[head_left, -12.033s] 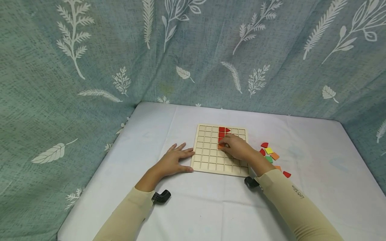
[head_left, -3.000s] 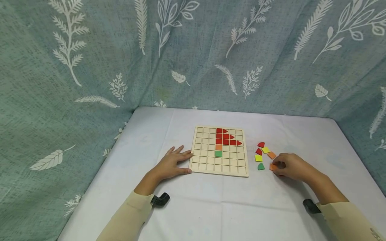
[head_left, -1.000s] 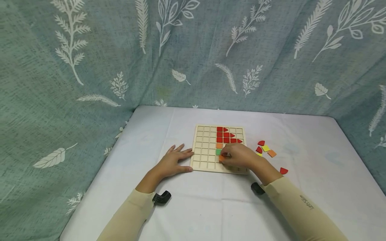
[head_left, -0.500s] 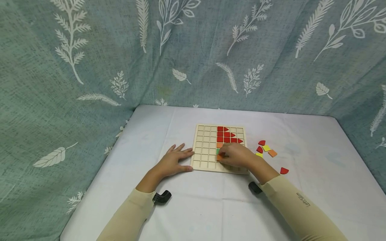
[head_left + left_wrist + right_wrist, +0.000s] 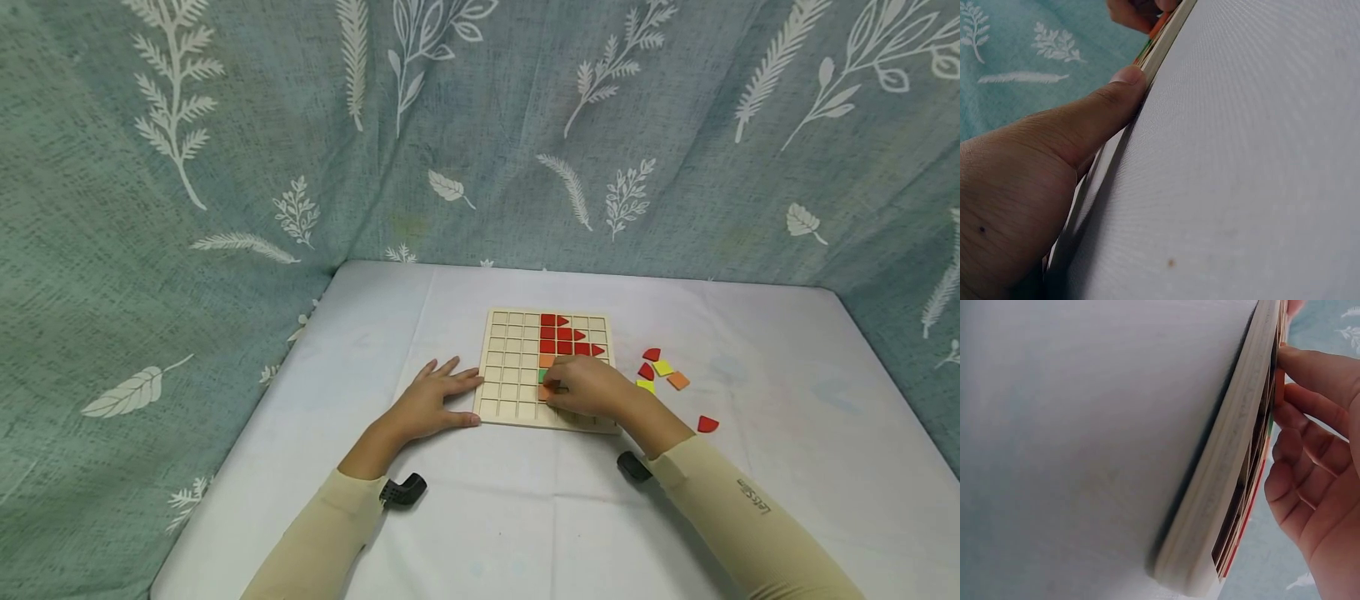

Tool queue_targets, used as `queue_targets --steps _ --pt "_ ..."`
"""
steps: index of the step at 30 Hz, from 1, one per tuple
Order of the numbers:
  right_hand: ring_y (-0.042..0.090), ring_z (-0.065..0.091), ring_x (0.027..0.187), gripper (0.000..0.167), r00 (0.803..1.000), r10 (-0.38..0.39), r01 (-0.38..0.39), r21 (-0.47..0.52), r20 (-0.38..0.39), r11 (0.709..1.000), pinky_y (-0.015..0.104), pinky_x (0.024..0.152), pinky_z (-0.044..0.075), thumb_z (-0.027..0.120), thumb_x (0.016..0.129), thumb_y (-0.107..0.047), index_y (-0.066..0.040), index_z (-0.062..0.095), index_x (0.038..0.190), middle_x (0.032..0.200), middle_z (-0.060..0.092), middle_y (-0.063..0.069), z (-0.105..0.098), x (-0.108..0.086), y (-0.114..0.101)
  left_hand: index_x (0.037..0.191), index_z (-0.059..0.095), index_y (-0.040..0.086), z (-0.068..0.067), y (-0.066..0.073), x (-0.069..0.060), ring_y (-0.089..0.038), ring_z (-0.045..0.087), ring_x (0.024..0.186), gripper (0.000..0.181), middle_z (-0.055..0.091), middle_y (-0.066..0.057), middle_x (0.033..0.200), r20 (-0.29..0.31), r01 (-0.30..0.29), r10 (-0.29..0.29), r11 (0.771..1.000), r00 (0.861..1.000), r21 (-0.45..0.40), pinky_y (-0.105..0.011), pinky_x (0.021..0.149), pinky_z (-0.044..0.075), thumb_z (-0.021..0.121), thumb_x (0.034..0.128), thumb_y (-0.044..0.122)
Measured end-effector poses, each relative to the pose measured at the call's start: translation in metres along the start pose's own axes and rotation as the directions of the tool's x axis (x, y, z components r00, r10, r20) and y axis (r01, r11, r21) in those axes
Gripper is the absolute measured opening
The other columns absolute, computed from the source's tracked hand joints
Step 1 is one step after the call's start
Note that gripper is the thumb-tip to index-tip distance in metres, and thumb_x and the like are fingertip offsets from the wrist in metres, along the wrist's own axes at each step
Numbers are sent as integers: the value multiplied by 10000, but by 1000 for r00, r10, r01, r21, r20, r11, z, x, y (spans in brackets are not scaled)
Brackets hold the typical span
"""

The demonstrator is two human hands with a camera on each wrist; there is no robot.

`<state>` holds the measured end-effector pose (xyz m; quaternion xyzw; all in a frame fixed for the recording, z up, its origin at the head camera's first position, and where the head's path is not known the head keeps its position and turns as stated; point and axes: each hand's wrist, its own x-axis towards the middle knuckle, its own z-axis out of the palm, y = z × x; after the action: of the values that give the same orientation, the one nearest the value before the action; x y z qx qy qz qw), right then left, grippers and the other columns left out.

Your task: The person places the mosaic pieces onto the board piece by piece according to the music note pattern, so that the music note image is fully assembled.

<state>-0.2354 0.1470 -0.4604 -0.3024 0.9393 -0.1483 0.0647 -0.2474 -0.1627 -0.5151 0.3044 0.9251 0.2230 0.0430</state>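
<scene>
Work position: the grid board [image 5: 504, 359] lies flat on the bench [image 5: 495, 508]. The left hand [image 5: 431, 400] is extended with fingers spread and grasps nothing; its fingertips and thumb bear against the board's left edge, and the left wrist view confirms the thumb contact. The right hand [image 5: 590, 387] pinches an orange tile [image 5: 544, 392] between thumb and finger.

Change of state: three seconds ago, the right hand is at the loose pieces to the right of the board. It is now over the board, and the orange tile is at the sixth row, directly below the green tile [image 5: 543, 376]. One second ago, this tile is offset to the right of the column; it is now in line with it. The left hand shows no change.

Effect: the column now runs from the red tiles [image 5: 548, 333] through the upper orange tile [image 5: 546, 361] and the green tile to the pinched one. Placement appears nearly complete. Full seating cannot be verified, because the fingers obscure the cell.

Remaining stock: loose red, yellow and orange pieces [image 5: 678, 381] lie on the bench, right of the board.
</scene>
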Motion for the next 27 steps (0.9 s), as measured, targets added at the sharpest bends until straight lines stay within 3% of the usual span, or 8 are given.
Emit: queue_targets --steps 13,27 --pt "66 514 755 234 999 30 -30 -29 14 999 249 712 475 743 864 -337 -177 737 1035 854 565 -135 2 2 -1 1434 502 281 0 0 0 -188 154 1462 862 404 157 1470 -3 -6 6 1000 1000 2 -437 1183 1 595 731 772" --pt "69 505 738 213 1000 -5 6 -47 6 999 247 689 471 745 867 -335 -175 736 1008 834 547 -123 1 2 -1 1431 507 273 -1 1 -1 -204 163 1462 856 407 155 1469 -6 -8 8 1000 1000 -1 -442 1183 1 601 735 762"
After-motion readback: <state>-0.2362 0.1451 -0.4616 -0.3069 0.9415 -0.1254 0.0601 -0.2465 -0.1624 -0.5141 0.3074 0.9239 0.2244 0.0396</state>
